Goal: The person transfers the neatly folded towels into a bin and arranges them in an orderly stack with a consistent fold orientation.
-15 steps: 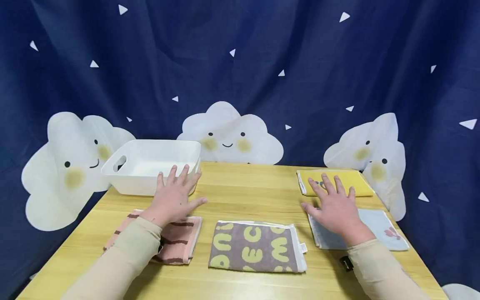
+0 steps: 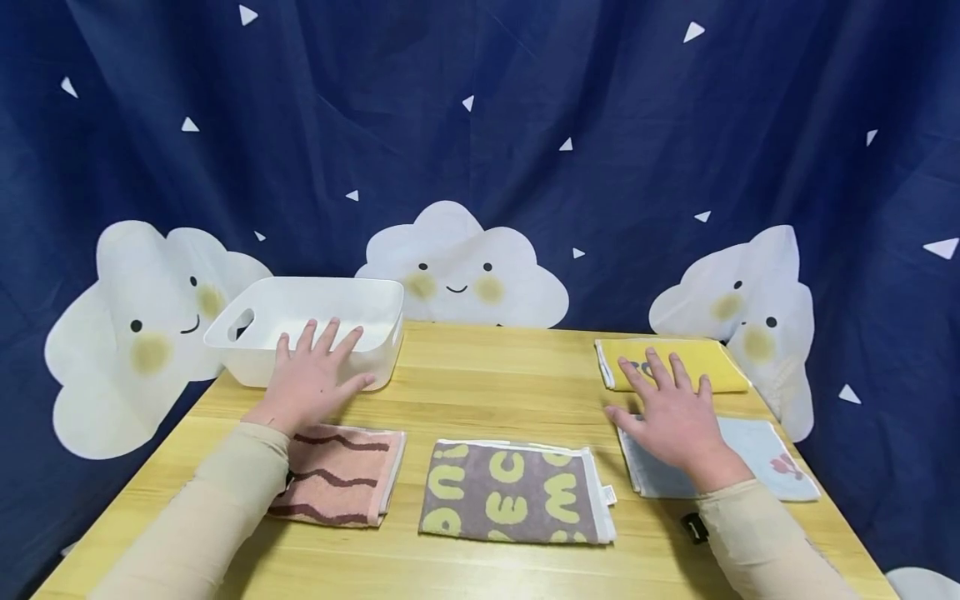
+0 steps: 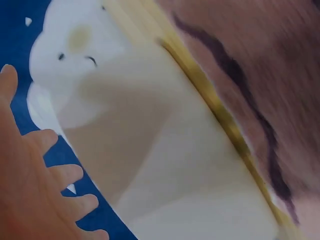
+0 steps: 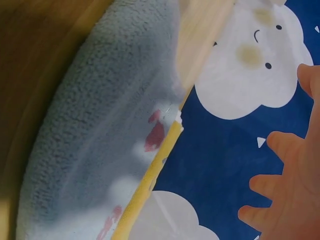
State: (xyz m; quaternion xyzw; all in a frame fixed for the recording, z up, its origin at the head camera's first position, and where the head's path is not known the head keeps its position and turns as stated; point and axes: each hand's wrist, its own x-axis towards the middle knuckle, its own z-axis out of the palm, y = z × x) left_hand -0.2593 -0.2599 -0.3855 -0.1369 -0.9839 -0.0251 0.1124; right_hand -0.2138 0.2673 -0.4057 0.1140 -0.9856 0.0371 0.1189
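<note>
My left hand (image 2: 311,379), fingers spread and holding nothing, hovers in front of the white plastic basket (image 2: 258,367) and beyond the pink towel with dark wavy stripes (image 2: 341,475). In the left wrist view, its fingers (image 3: 65,175) stand apart beside the basket's wall (image 3: 165,150). With fingers likewise spread, my right hand (image 2: 671,421) is above the folded light blue towel (image 2: 765,458); its fingertips overlap the folded yellow towel (image 2: 705,367) in the head view. The blue towel (image 4: 110,115) fills much of the right wrist view. Between the hands lies a folded grey-brown towel with yellow letters (image 2: 517,496).
The wooden table (image 2: 495,375) carries all the towels and the basket, which stands at the back left. Behind its far edge hangs a dark blue curtain (image 2: 525,67) printed with white clouds and triangles.
My left hand has moved left, more in front of the basket, uncovering more of the striped towel. The right hand stays over the blue towel.
</note>
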